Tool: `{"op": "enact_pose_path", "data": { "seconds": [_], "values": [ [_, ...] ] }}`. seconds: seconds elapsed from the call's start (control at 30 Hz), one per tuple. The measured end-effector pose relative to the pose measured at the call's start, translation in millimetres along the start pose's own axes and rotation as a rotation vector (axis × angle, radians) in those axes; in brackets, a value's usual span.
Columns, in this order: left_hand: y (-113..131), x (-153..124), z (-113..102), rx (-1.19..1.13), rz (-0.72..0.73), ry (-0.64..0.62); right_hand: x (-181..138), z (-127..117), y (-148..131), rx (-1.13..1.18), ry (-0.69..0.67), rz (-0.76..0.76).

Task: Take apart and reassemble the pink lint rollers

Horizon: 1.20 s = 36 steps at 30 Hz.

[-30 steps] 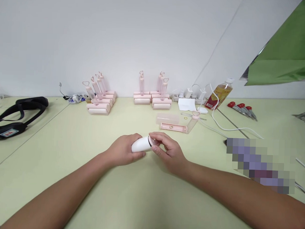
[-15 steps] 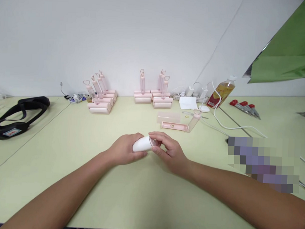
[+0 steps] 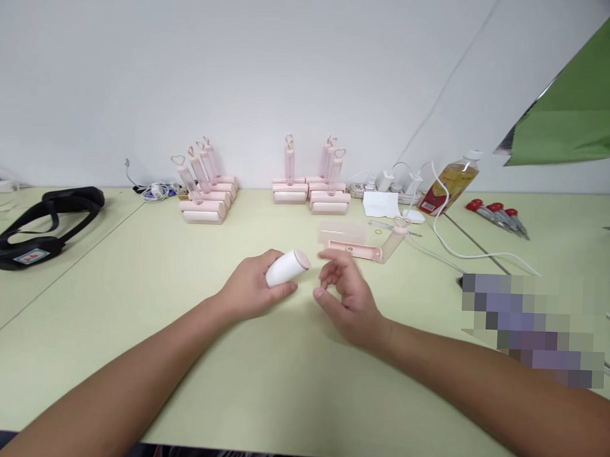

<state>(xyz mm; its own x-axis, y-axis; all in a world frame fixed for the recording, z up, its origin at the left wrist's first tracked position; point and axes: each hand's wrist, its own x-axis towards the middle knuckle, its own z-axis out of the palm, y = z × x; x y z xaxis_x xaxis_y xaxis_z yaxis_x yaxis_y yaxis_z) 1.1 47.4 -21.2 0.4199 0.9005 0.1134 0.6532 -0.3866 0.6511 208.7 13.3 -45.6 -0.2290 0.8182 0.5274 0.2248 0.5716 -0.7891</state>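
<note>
My left hand [image 3: 253, 287] is wrapped around a white lint roller roll [image 3: 285, 269], tilted up to the right with a pale pinkish end showing. My right hand [image 3: 350, 297] holds nothing; its fingers are curved and apart, a short gap to the right of the roll's end. Beyond it on the table lie a pink lint roller frame [image 3: 359, 250], joined to a clear handle with a heart-shaped loop [image 3: 393, 241], and a translucent pink cover [image 3: 341, 231].
Several pink lint rollers stand along the wall, a left group [image 3: 203, 210] and a middle group [image 3: 330, 203]. Right of them are chargers with a white cable [image 3: 447, 243], a drink bottle [image 3: 449, 183] and red-capped pens [image 3: 498, 216]. A black strap headset [image 3: 45, 226] lies left.
My right hand has let go of the roll's end and moved slightly right, its fingers opening. The roll stays in my left hand, its end now uncovered and tipped up more.
</note>
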Motion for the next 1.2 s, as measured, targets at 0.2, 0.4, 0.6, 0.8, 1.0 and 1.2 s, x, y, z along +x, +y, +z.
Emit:
{"op": "enact_pose_path", "data": {
  "seconds": [0.2,0.4,0.6,0.8,1.0,1.2],
  "values": [
    [5.0,-5.1,6.3,0.052,0.164,-0.036,7.5,-5.1,4.2,-0.152,-0.124,-0.083],
    [-12.4,1.3,-3.5,-0.057,0.016,0.159,24.0,-16.4,34.3,-0.707,-0.136,0.26],
    [-21.5,8.4,-3.8,-0.2,-0.045,0.273,17.6,-13.4,23.8,-0.45,-0.363,-0.267],
    [-27.6,12.3,-12.2,-0.322,-0.133,0.331,13.2,-13.0,23.5,-0.551,-0.158,-0.188],
    [-26.1,13.1,-12.7,-0.217,-0.132,0.195,19.1,-14.2,40.8,-0.577,-0.366,0.163],
    [-11.7,6.3,-21.0,-0.325,-0.159,-0.117,19.2,-12.4,37.8,-0.557,-0.376,0.189]
  ]
}}
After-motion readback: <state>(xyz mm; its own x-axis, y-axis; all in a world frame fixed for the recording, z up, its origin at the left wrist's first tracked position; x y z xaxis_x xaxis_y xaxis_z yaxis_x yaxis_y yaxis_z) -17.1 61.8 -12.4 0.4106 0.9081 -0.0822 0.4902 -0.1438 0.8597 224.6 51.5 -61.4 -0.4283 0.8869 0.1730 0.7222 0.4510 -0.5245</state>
